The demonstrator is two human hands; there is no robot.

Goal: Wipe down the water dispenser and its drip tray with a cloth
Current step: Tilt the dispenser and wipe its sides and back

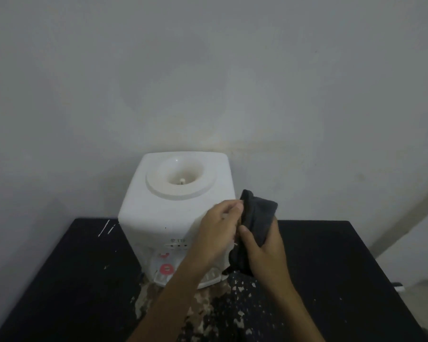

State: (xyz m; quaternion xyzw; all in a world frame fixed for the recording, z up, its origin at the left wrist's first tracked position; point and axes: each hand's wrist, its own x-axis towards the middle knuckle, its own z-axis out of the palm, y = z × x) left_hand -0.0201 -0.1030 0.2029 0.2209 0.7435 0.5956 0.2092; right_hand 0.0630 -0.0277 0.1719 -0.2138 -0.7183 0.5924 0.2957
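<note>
The water dispenser (pixel 176 218) stands on the black table (pixel 72 280) against the wall (pixel 208 70), its bottle socket uncovered. The left hand (pixel 216 233) pinches the upper edge of the dark cloth (pixel 253 223) between fingertips and thumb, probably to fold it into a pad. The right hand (pixel 264 250) is closed around the cloth's lower part, holding it in front of the dispenser's right corner. The drip tray (pixel 208 277) sits below, partly hidden by the left forearm, beside the red tap (pixel 167 269).
</note>
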